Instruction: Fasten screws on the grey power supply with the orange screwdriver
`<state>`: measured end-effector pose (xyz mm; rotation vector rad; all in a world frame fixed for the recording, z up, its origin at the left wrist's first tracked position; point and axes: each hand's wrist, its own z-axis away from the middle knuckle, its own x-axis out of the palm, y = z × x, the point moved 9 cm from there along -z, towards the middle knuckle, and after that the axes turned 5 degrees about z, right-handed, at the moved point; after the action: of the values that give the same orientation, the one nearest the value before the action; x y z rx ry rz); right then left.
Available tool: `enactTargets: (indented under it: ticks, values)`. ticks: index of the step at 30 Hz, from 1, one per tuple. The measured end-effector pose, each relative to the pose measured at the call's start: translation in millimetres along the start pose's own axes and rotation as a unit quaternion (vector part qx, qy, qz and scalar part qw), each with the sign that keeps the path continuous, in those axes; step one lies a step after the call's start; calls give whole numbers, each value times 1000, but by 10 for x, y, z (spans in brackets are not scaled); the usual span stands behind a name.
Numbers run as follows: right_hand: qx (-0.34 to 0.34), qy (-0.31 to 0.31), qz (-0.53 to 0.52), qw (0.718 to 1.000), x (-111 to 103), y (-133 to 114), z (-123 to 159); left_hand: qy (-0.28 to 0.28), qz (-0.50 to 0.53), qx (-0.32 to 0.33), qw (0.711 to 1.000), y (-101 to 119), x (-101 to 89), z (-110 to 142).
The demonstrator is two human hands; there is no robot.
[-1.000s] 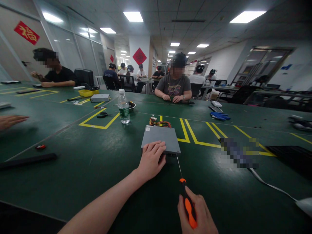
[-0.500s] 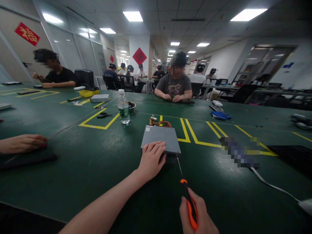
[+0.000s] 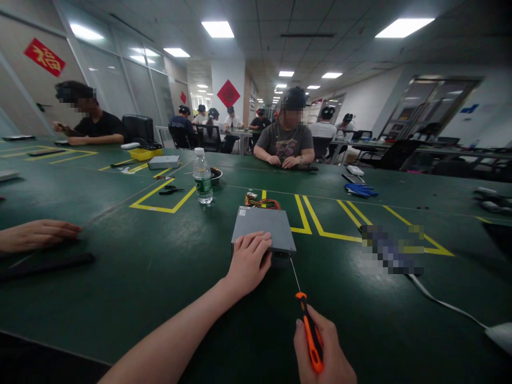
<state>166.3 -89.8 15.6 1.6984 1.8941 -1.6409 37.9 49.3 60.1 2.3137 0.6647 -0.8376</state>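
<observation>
A grey metal computer power supply unit lies flat on the green table, its bundle of coloured cables at the far side. My left hand grips its near left part, fingers across the top and thumb at the front edge. In my right hand is a screwdriver with an orange and black handle, fingers wrapped round it. The thin shaft points up and away, its tip at the unit's near right corner. Whether the tip sits in a screw is too small to tell.
A water bottle stands beyond the unit, left of it, near a metal bowl. Pliers lie within yellow tape. At left is another person's hand by a black bar. Blue gloves and a white cable are at right.
The screwdriver handle has turned in my right hand, showing a different side of its orange and black pattern. My left hand and the power supply unit stay put. The neighbour's hand shifted slightly.
</observation>
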Motion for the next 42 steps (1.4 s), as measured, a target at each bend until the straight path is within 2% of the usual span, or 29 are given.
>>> enactTargets:
  ticks: [6, 10, 13, 18, 23, 42]
  values:
    - [-110, 37, 35, 993, -15, -125, 12, -3, 7, 4, 1000, 12, -13, -3]
    - [-95, 54, 12, 994, -113, -167, -6, 2, 2, 5, 1000, 12, -10, -5]
    - [-108, 61, -26, 992, -161, -272, 8, 11, -1, 9, 1000, 15, -9, -2]
    - [-110, 30, -47, 992, -51, -319, 18, 18, -6, 14, 1000, 18, -12, 0]
    - [-121, 23, -65, 990, 15, -318, 16, 13, -3, 14, 1000, 17, -10, -3]
    - [-97, 32, -61, 993, 12, -290, 0, 8, -7, 12, 1000, 11, -7, -4]
